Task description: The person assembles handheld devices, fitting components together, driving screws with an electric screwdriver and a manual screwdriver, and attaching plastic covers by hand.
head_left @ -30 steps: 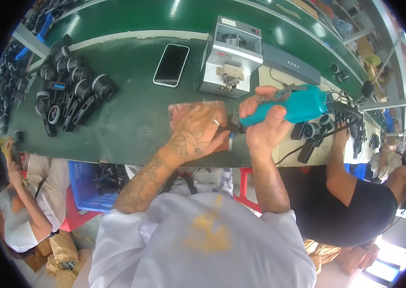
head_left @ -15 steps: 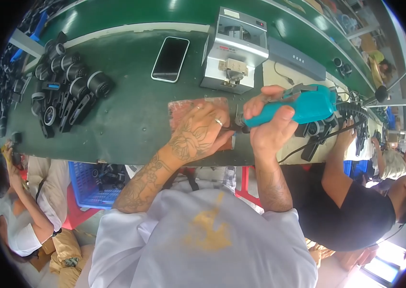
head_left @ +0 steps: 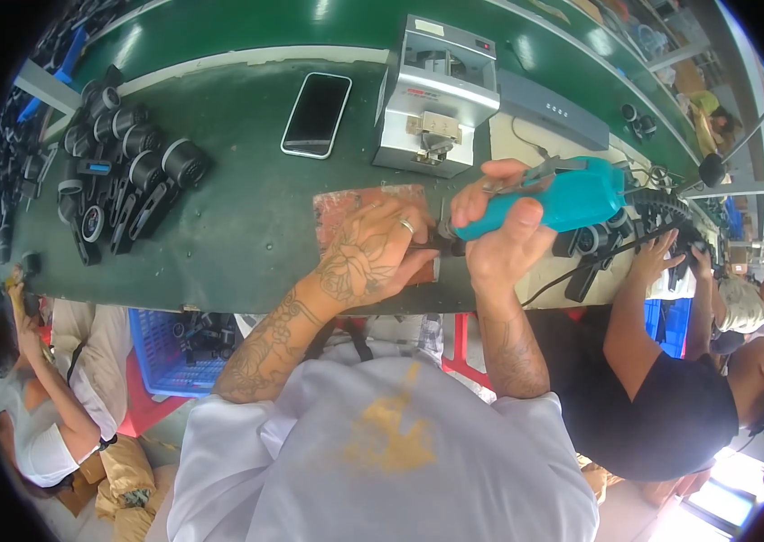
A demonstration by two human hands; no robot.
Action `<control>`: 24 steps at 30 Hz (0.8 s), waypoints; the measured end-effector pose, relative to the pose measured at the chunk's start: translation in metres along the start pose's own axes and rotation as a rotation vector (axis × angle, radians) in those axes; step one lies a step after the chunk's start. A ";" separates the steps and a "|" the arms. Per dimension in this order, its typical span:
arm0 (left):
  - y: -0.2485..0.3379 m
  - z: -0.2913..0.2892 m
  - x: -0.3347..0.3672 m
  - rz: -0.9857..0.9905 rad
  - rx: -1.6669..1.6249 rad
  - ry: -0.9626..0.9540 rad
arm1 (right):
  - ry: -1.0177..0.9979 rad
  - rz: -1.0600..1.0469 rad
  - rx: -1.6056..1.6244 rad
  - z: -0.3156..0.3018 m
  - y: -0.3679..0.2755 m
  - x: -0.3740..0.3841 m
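In my right hand [head_left: 507, 248] is a teal electric screwdriver [head_left: 576, 199], lying almost level with its tip pointing left. My fingers and thumb wrap around its front half. My left hand [head_left: 366, 251], closed, rests over a worn reddish pad [head_left: 331, 213] on the bench and pinches a small dark part just left of the driver's tip. Fingers cover most of that part, so its shape cannot be made out. Whether the tip touches it is hidden too.
Behind my hands stands a silver screw feeder [head_left: 391, 117], with a phone [head_left: 317, 115] to its left. Black handheld devices with round heads [head_left: 143, 172] are heaped on the left. A blue crate [head_left: 161, 366] sits below the bench edge. A co-worker [head_left: 662, 388] works close on my right.
My left fingers have shifted slightly around the part, and the screwdriver has moved a little left. The co-worker's hands on the right have come together around a dark item.
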State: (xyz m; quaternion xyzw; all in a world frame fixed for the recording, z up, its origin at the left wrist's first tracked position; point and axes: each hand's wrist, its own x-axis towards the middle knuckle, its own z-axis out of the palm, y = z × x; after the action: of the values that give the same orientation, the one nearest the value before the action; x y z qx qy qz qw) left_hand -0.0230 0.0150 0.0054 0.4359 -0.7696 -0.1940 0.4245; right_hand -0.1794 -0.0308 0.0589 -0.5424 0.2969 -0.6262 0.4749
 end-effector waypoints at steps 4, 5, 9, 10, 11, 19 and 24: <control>0.001 0.001 0.001 -0.030 -0.004 -0.009 | -0.003 -0.026 0.008 0.000 0.002 0.000; 0.006 0.001 0.003 -0.061 -0.003 0.016 | -0.006 -0.033 0.013 -0.001 0.003 0.000; 0.003 0.002 0.001 -0.038 0.109 0.008 | -0.018 -0.038 0.017 0.002 0.002 0.000; 0.002 0.002 -0.001 -0.038 0.113 0.013 | -0.027 -0.020 0.020 0.004 0.000 0.001; 0.001 0.002 -0.003 -0.074 0.080 0.031 | -0.036 -0.003 0.023 0.006 -0.001 0.002; -0.017 -0.023 0.011 -0.055 0.239 -0.044 | 0.058 -0.147 -0.045 0.018 0.009 0.051; -0.017 -0.018 0.000 0.033 0.208 -0.032 | -0.012 -0.214 -0.183 0.026 0.028 0.073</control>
State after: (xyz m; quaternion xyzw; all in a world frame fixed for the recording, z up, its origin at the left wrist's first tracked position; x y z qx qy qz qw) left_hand 0.0004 0.0066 0.0037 0.4618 -0.7993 -0.1129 0.3676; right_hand -0.1440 -0.1049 0.0690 -0.6157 0.2902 -0.6404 0.3559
